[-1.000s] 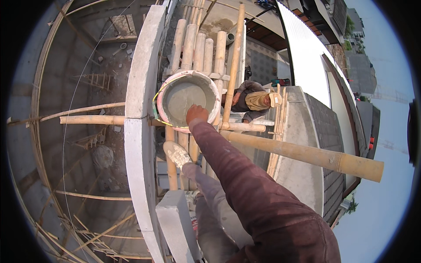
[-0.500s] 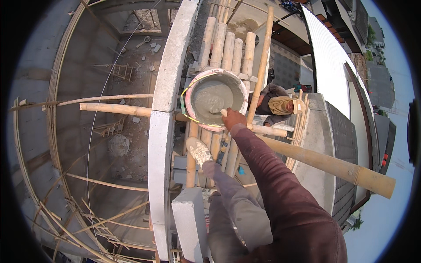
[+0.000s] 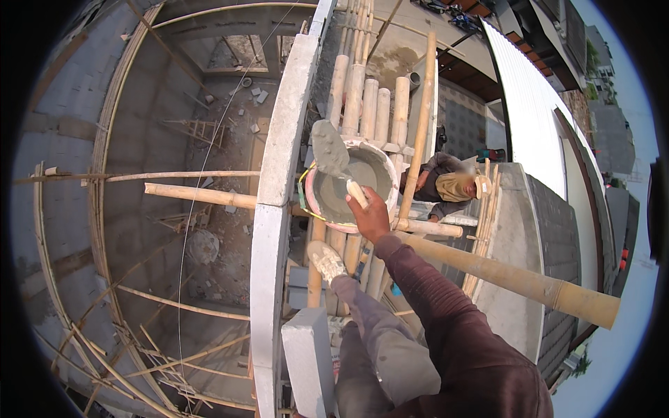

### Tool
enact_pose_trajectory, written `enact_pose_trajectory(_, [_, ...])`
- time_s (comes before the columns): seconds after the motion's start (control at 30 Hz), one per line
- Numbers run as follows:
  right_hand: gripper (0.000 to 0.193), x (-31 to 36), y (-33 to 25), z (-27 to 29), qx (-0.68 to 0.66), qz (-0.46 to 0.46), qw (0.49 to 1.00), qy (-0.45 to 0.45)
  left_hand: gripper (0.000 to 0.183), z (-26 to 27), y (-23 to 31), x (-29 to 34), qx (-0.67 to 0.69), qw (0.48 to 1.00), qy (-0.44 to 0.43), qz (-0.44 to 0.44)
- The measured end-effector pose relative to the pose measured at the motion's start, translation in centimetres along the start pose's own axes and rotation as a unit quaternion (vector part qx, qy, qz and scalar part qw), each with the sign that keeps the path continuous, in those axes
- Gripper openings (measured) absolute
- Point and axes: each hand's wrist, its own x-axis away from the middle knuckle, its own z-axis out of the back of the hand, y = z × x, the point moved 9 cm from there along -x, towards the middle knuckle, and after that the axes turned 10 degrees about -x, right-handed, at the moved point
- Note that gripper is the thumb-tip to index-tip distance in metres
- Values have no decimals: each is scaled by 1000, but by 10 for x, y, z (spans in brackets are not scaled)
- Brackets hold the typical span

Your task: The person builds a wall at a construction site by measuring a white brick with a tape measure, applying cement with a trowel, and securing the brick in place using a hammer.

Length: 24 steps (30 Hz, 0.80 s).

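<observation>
My right hand [image 3: 373,214] grips the pale handle of a trowel [image 3: 329,148]. Wet grey mortar coats the trowel's blade, which is raised over the left part of a round bucket [image 3: 391,155]. Inside the bucket lies more grey mortar [image 3: 367,174] with a smooth wet surface. Dried splashes mark the bucket's pinkish rim, and a yellow-green band runs along its left side. My left hand is out of the picture.
A pale block wall [image 3: 270,240] runs along the left, with a deep drop to a rubble-strewn floor beyond it. Bamboo poles [image 3: 353,97] form the platform underfoot. One loose block [image 3: 306,362] stands near my legs. Lower to the right is another person [image 3: 446,182].
The trowel has come up out of the mortar, and its loaded blade now shows above the bucket. My view has shifted slightly, so the scene sits lower and further right.
</observation>
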Motion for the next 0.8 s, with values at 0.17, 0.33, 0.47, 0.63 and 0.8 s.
enact_pose_trajectory(0.17, [34,-69,-31,-90,-237,-146,959,-53,113,-5,-3,1,-6,1000,-5,10])
enact_pose_trajectory(0.33, [40,-106,-50,-139,-354,-222,905,-84,114,-12,-6,4,-10,1000,-15,17])
enact_pose_trajectory(0.47, [42,-97,-39,-164,-413,-295,855,-106,114,-21,-14,12,-16,1000,-18,18])
enact_pose_trajectory(0.63, [43,-39,-32,-177,-412,-287,858,-110,115,-43,-36,31,-55,998,-2,23])
enact_pose_trajectory(0.8, [43,34,-15,-183,-382,-271,877,-107,112,-64,-51,36,9,1000,12,7])
